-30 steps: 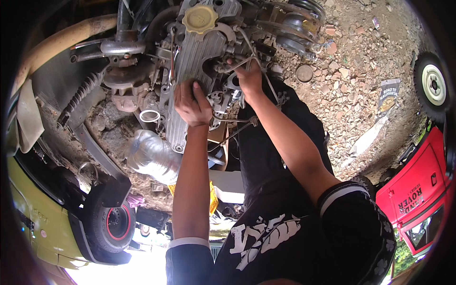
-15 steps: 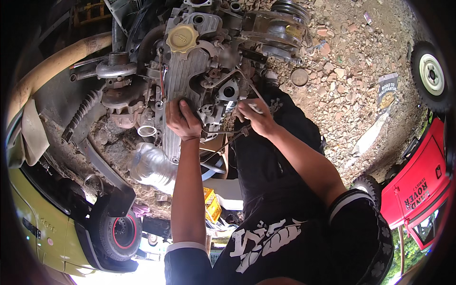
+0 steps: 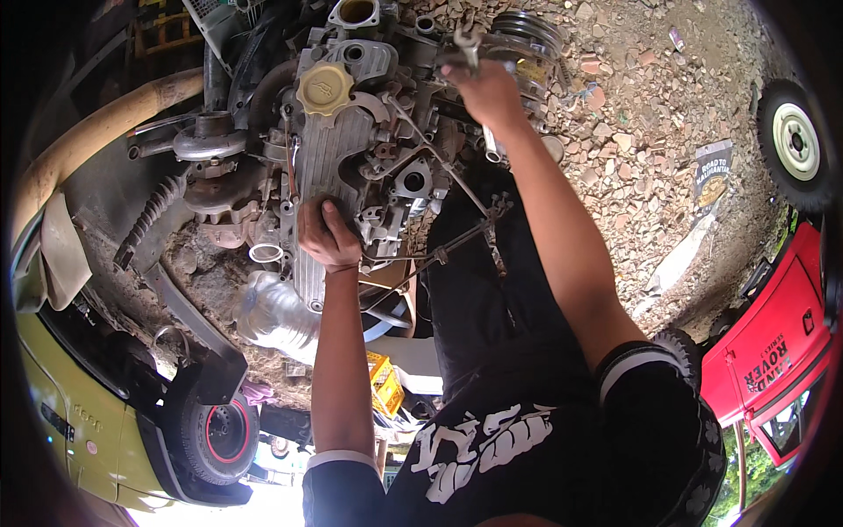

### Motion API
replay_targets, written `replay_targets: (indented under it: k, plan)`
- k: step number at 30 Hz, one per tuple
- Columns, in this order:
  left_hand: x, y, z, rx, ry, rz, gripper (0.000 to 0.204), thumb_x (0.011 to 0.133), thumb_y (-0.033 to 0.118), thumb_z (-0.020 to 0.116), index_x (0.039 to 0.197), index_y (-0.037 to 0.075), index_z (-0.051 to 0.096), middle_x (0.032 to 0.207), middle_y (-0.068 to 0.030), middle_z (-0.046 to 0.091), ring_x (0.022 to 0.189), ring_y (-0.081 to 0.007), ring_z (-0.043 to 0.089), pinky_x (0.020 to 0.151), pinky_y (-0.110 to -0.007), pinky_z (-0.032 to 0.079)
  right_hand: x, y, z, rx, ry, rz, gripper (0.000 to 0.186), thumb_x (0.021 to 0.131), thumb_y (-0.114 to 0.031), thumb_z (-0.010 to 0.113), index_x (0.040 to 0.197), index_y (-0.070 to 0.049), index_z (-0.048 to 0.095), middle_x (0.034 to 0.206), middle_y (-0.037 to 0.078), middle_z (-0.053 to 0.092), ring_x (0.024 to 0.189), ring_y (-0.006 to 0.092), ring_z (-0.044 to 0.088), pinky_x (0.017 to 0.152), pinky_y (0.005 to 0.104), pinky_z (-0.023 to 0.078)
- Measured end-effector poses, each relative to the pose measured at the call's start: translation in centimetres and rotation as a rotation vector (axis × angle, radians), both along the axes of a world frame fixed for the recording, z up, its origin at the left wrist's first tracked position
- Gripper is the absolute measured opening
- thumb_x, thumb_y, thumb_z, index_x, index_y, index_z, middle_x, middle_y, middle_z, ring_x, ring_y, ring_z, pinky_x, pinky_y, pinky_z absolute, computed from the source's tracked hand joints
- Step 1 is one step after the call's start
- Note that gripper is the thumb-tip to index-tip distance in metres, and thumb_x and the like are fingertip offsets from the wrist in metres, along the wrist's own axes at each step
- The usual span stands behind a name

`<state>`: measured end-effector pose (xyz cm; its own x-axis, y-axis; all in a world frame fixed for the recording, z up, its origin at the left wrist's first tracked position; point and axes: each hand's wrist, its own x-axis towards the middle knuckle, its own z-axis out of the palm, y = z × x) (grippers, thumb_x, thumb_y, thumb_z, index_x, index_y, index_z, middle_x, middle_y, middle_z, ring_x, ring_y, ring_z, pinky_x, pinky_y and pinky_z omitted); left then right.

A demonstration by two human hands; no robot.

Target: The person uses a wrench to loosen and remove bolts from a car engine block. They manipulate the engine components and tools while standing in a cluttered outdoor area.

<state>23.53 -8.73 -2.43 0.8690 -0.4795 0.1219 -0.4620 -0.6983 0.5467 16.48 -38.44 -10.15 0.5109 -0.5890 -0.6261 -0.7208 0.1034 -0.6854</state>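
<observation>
My left hand (image 3: 328, 234) rests on the ribbed metal valve cover (image 3: 327, 145) of an engine, its fingers lying against the surface with nothing held. Above that hand, a yellowish round oil filler cap (image 3: 324, 88) sits on the cover. My right hand (image 3: 493, 95) is closed around a wrench (image 3: 469, 48), raised over the engine's far right side near the pulley (image 3: 527, 33). The wrench's forked end shows beyond the fingers, and its other end sticks out below the hand. Thin metal pipes (image 3: 452, 176) run along the engine's right side, between my two arms.
A rusty turbocharger (image 3: 209, 145) lies left of the engine. Below it are a clear plastic bottle (image 3: 277, 312) and a yellow crate (image 3: 385, 385). Broken stones (image 3: 615, 158) cover the ground at right. A green vehicle (image 3: 70, 422) and a red vehicle (image 3: 773, 325) stand at the sides.
My right hand has moved up and away from the engine's middle to near the pulley, with the wrench now plainly visible. My left hand stays on the valve cover.
</observation>
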Motion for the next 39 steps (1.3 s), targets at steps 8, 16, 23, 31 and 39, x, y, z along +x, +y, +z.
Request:
replay_targets:
  k: [8,16,23,31,39]
  plan:
    - [-0.2,-0.8,0.0,-0.023,-0.028,0.008,0.035,0.098,0.029,0.048,0.086,-0.001,0.064,0.075,-0.0169,0.060,0.068,-0.0382,0.058,0.063,-0.045,0.044,2.4,4.7,-1.6,-0.013,-0.068,-0.007,0.049,0.084,-0.043,0.073,0.084,0.006,0.070,0.079,0.028,0.067,0.084,0.0424,0.068,0.078,0.0465,0.051]
    - [-0.1,-0.6,0.2,-0.016,-0.027,0.007,0.035,0.097,0.027,0.048,0.085,-0.001,0.063,0.075,-0.0172,0.061,0.068,-0.0384,0.058,0.063,-0.045,0.044,3.6,4.1,-1.1,0.127,-0.026,0.037,0.035,0.083,-0.037,0.078,0.102,-0.007,0.076,0.084,0.015,0.073,0.077,0.0233,0.067,0.073,0.0373,0.050]
    - [0.0,-0.8,0.2,-0.004,-0.006,0.018,0.035,0.098,0.029,0.048,0.085,-0.001,0.063,0.075,-0.0174,0.060,0.068,-0.0385,0.058,0.064,-0.046,0.044,3.0,4.4,-6.8,0.155,-0.208,0.018,0.043,0.078,-0.036,0.082,0.101,-0.001,0.072,0.090,0.023,0.071,0.085,0.0349,0.070,0.076,0.0417,0.053]
    - [0.0,-0.7,0.3,0.017,-0.016,0.011,0.036,0.098,0.029,0.048,0.085,0.000,0.063,0.075,-0.0169,0.060,0.068,-0.0378,0.058,0.064,-0.045,0.044,3.4,3.9,-1.0,0.101,-0.127,0.023,0.020,0.080,-0.023,0.080,0.097,-0.012,0.078,0.085,0.014,0.073,0.078,0.0246,0.070,0.074,0.0362,0.052]
    - [0.1,-1.1,0.4,0.016,-0.014,0.012,0.035,0.097,0.029,0.048,0.084,0.000,0.063,0.074,-0.0170,0.060,0.068,-0.0379,0.057,0.063,-0.045,0.043,3.2,4.3,-3.6,0.179,-0.204,-0.022,0.021,0.083,-0.014,0.078,0.101,-0.003,0.074,0.086,0.008,0.074,0.072,0.0157,0.063,0.070,0.0325,0.049]
